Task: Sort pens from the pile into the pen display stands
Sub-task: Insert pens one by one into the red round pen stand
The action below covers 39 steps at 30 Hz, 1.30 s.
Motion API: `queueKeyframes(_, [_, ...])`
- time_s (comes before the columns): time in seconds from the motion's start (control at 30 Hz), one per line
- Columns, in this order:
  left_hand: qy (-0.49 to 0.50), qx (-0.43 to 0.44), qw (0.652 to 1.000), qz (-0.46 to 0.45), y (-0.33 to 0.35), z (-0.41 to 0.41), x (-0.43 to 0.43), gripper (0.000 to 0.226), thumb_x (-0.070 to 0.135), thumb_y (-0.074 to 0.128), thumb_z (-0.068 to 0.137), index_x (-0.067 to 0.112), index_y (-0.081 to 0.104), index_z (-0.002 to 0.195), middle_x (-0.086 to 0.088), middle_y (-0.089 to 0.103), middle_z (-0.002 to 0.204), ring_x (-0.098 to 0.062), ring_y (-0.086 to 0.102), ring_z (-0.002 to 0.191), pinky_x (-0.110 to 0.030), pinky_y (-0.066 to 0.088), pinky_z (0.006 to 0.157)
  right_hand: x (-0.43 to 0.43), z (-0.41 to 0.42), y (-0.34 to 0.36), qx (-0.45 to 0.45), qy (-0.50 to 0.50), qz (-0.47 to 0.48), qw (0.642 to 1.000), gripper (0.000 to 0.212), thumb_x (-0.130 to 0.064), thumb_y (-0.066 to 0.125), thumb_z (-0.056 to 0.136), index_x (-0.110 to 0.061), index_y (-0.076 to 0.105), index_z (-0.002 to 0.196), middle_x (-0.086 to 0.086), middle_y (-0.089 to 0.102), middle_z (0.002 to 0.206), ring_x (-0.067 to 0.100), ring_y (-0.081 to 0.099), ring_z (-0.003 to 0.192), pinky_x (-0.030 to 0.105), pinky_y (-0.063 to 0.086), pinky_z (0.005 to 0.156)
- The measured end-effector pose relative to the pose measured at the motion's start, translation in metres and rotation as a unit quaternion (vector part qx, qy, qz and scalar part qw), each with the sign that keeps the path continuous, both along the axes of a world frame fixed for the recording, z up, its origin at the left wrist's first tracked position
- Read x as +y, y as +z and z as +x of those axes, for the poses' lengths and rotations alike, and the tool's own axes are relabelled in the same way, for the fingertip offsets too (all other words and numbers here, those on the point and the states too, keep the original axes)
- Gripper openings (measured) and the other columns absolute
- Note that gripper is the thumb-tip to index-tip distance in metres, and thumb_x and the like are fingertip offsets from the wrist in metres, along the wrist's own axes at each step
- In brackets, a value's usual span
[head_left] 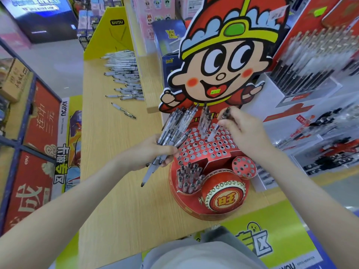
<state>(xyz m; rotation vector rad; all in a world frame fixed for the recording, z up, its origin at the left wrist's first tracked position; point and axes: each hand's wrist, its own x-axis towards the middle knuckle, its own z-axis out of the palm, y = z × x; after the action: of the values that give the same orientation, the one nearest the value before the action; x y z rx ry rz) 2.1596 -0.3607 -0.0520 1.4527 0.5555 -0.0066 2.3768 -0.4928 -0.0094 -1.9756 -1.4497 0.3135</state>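
A red cardboard pen display stand (204,150) with many round holes stands on the wooden table, under a big cartoon figure cutout (225,61). My left hand (153,152) grips a bundle of clear-and-white pens (174,127) just left of the stand. My right hand (240,129) pinches a single pen (214,131), whose tip sits at a hole in the upper tier. A few pens (205,121) stand in that tier's back holes. Several pens (189,176) fill the lower left cup. A pile of pens (124,74) lies far back on the table.
One loose pen (123,110) lies on the table in front of the pile. A yellow cardboard display (110,33) stands at the back. Racks of pens (314,61) line the right side. Red and blue banners (38,133) hang along the left edge. A small drum-shaped holder (243,166) holds nothing.
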Motion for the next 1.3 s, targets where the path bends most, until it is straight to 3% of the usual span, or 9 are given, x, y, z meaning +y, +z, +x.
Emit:
queueKeyframes(0.1, [-0.006, 0.001, 1.0, -0.009, -0.001, 0.002, 0.0, 0.014, 0.019, 0.061, 0.086, 0.01, 0.06, 0.076, -0.009, 0.052, 0.06, -0.021, 0.043, 0.052, -0.022, 0.042, 0.051, 0.001, -0.002, -0.002, 0.001, 0.003, -0.004, 1.0, 0.015, -0.019, 0.056, 0.094, -0.005, 0.053, 0.089, 0.0, 0.057, 0.072, 0.009, 0.05, 0.065, 0.012, 0.036, 0.059])
queueKeyframes(0.23, [-0.012, -0.002, 1.0, -0.005, -0.002, 0.005, 0.002, 0.014, 0.021, 0.063, 0.085, 0.012, 0.06, 0.075, -0.008, 0.052, 0.059, -0.021, 0.043, 0.052, -0.023, 0.042, 0.052, 0.004, -0.003, -0.003, -0.008, -0.004, -0.003, 1.0, 0.018, -0.023, 0.057, 0.093, -0.006, 0.05, 0.088, 0.007, 0.06, 0.077, 0.018, 0.053, 0.069, 0.015, 0.036, 0.06])
queueKeyframes(0.33, [-0.008, -0.009, 1.0, -0.001, -0.002, 0.007, 0.003, 0.015, 0.021, 0.062, 0.086, 0.016, 0.059, 0.073, -0.01, 0.051, 0.06, -0.022, 0.043, 0.053, -0.023, 0.042, 0.053, 0.001, -0.005, -0.011, 0.009, 0.009, -0.039, 0.999, 0.017, -0.026, 0.057, 0.093, -0.011, 0.05, 0.089, -0.001, 0.058, 0.073, 0.014, 0.053, 0.067, 0.019, 0.037, 0.057])
queueKeyframes(0.5, [-0.008, -0.018, 1.0, 0.004, -0.002, 0.007, 0.001, 0.016, 0.02, 0.061, 0.086, 0.016, 0.056, 0.071, -0.009, 0.05, 0.06, -0.021, 0.044, 0.052, -0.023, 0.042, 0.053, 0.002, -0.008, -0.027, 0.09, -0.019, -0.054, 0.994, 0.013, -0.025, 0.06, 0.091, -0.021, 0.049, 0.096, -0.006, 0.062, 0.093, 0.013, 0.061, 0.088, 0.026, 0.05, 0.081])
queueKeyframes(0.63, [-0.005, -0.022, 1.0, -0.002, -0.003, 0.008, 0.0, 0.016, 0.024, 0.066, 0.083, 0.02, 0.057, 0.069, -0.008, 0.051, 0.06, -0.02, 0.044, 0.052, -0.024, 0.041, 0.053, 0.005, -0.009, -0.025, 0.077, -0.014, -0.05, 0.996, 0.013, -0.023, 0.06, 0.091, -0.019, 0.048, 0.092, -0.004, 0.061, 0.088, 0.018, 0.063, 0.086, 0.028, 0.049, 0.075])
queueKeyframes(0.8, [-0.011, -0.016, 1.0, 0.008, -0.007, 0.011, -0.002, 0.016, 0.022, 0.065, 0.084, 0.013, 0.051, 0.08, -0.009, 0.05, 0.062, -0.023, 0.043, 0.056, -0.028, 0.04, 0.054, 0.004, -0.006, -0.021, 0.059, 0.009, -0.071, 0.996, 0.013, -0.024, 0.058, 0.092, -0.015, 0.049, 0.089, 0.004, 0.066, 0.083, 0.027, 0.063, 0.08, 0.04, 0.05, 0.07])
queueKeyframes(0.9, [-0.009, -0.02, 1.0, 0.013, -0.005, 0.012, -0.003, 0.016, 0.02, 0.063, 0.085, 0.011, 0.05, 0.082, -0.01, 0.05, 0.063, -0.022, 0.043, 0.057, -0.027, 0.041, 0.054, 0.0, -0.004, -0.021, 0.054, 0.008, -0.041, 0.998, 0.011, -0.023, 0.057, 0.092, -0.019, 0.05, 0.086, 0.005, 0.065, 0.077, 0.021, 0.059, 0.069, 0.035, 0.046, 0.061])
queueKeyframes(1.1, [0.01, -0.042, 0.999, 0.016, -0.004, 0.008, -0.001, 0.017, 0.018, 0.061, 0.087, 0.009, 0.049, 0.08, -0.013, 0.047, 0.065, -0.018, 0.044, 0.056, -0.024, 0.042, 0.052, -0.003, 0.012, -0.015, 0.145, -0.104, 0.11, 0.978, 0.005, -0.018, 0.057, 0.093, -0.022, 0.055, 0.092, -0.016, 0.065, 0.084, -0.001, 0.064, 0.077, 0.025, 0.053, 0.077])
queueKeyframes(1.3, [0.008, -0.035, 0.999, 0.027, -0.001, 0.008, -0.004, 0.017, 0.02, 0.06, 0.087, 0.01, 0.049, 0.08, -0.014, 0.047, 0.065, -0.018, 0.045, 0.056, -0.022, 0.043, 0.054, 0.004, 0.021, -0.023, 0.149, -0.121, 0.113, 0.975, 0.004, -0.018, 0.055, 0.094, -0.019, 0.055, 0.098, -0.012, 0.066, 0.088, 0.004, 0.065, 0.079, 0.029, 0.054, 0.081])
